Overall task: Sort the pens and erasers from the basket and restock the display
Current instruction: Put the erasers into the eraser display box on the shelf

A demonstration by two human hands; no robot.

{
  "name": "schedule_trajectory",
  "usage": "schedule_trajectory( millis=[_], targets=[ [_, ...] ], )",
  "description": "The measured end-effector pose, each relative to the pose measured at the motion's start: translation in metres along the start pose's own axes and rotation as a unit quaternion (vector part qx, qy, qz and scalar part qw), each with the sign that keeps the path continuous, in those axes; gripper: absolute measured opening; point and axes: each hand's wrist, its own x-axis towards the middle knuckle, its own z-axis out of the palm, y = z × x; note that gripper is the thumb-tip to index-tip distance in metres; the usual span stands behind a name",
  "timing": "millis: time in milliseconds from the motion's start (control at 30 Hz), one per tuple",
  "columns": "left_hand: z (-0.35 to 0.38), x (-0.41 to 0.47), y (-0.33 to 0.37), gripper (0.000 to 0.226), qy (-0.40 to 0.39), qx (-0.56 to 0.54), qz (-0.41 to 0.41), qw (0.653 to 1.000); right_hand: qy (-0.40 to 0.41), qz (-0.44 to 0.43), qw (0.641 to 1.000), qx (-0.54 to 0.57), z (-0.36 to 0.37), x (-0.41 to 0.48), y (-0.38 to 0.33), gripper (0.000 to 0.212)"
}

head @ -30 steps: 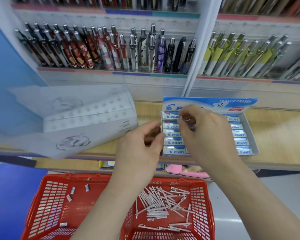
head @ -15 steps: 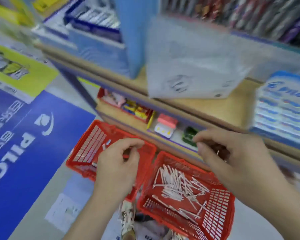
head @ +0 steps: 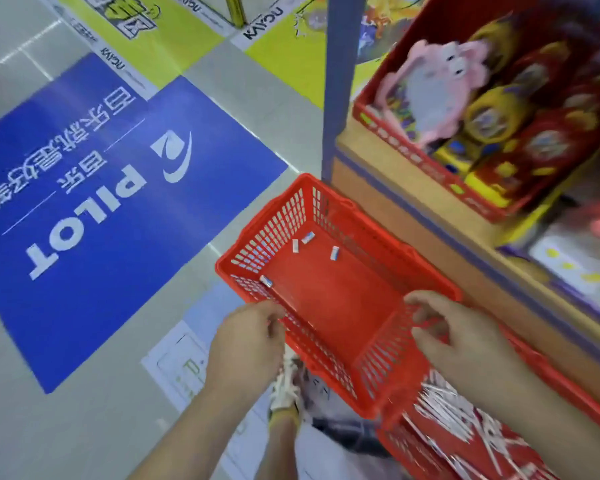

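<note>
The job in hand looks like the eraser part of the sorting. The red plastic mesh basket (head: 278,230) sits on the floor, just left of the wooden shelf unit (head: 413,220). Four small white erasers with blue wrappers (head: 297,245) lie loose on its bottom. Three are at the far end and one is by the left wall.

The left hand (head: 246,341) is at the near left rim with its fingers curled. The right hand (head: 458,330) is at the near right rim, also curled. The picture is too blurry to tell if they grip the rim, hold something small, or hold nothing.

Next, I think a hand must reach in and pick up the erasers. They are tiny and spread out, so it will take a careful pinch.

There is lots of open room inside the basket. Its walls are tall, so a hand must go in from the top. On the right, the shelf edge is very close. A second red basket (head: 568,386) full of thin white pens (head: 447,410) crowds the near right. The left is open grey floor (head: 32,410) with a big blue sticker (head: 101,202).
</note>
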Motion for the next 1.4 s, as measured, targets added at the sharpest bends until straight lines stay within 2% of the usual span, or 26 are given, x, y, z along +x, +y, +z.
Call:
schedule_trajectory(
  millis=[100, 200, 300, 433, 500, 567, 667, 800, 867, 967, 1067, 1167, 1233, 1400],
  targets=[
    [0.047, 0.081, -0.039, 0.025, -0.037, 0.094, 0.038, 0.994, 0.016, 0.016, 1.000, -0.002, 0.070, 0.074, 0.033, 0.050],
    [0.100, 0.153, -0.074, 0.031, -0.096, 0.194, 0.085, 0.973, -0.016, 0.006, 0.999, -0.043, 0.132, 0.139, 0.060, 0.063],
    [0.150, 0.213, -0.097, 0.031, -0.137, 0.298, 0.119, 0.937, -0.042, -0.002, 0.996, -0.075, 0.188, 0.202, 0.088, 0.069],
    [0.201, 0.277, -0.122, 0.028, -0.188, 0.428, 0.168, 0.868, -0.038, 0.020, 0.988, -0.151, 0.241, 0.279, 0.123, 0.075],
    [0.223, 0.298, -0.128, 0.030, -0.207, 0.439, 0.152, 0.861, -0.035, 0.024, 0.976, -0.215, 0.258, 0.308, 0.133, 0.077],
    [0.243, 0.306, -0.126, 0.033, -0.209, 0.435, 0.139, 0.865, -0.033, 0.039, 0.962, -0.269, 0.267, 0.331, 0.138, 0.075],
    [0.264, 0.311, -0.128, 0.038, -0.233, 0.438, 0.125, 0.859, -0.030, 0.080, 0.959, -0.269, 0.274, 0.351, 0.136, 0.062],
    [0.262, 0.313, -0.137, 0.044, -0.293, 0.458, 0.119, 0.831, 0.003, 0.019, 0.970, -0.242, 0.280, 0.361, 0.128, 0.036],
    [0.256, 0.310, -0.140, 0.044, -0.291, 0.466, 0.149, 0.822, 0.030, -0.004, 0.976, -0.217, 0.286, 0.366, 0.125, 0.038],
    [0.249, 0.310, -0.145, 0.053, -0.276, 0.438, 0.166, 0.839, 0.047, -0.048, 0.985, -0.157, 0.293, 0.376, 0.118, 0.063],
    [0.252, 0.313, -0.144, 0.065, -0.193, 0.345, 0.206, 0.895, 0.017, -0.075, 0.980, -0.184, 0.296, 0.384, 0.111, 0.077],
    [0.268, 0.324, -0.131, 0.072, -0.104, 0.273, 0.259, 0.921, -0.024, -0.065, 0.977, -0.200, 0.293, 0.382, 0.112, 0.066],
    [0.273, 0.329, -0.124, 0.068, -0.088, 0.249, 0.243, 0.933, -0.010, -0.076, 0.978, -0.196, 0.291, 0.378, 0.118, 0.056],
    [0.277, 0.333, -0.125, 0.051, -0.051, 0.246, 0.235, 0.939, 0.034, -0.097, 0.977, -0.186, 0.291, 0.363, 0.143, 0.021]
  ],
)
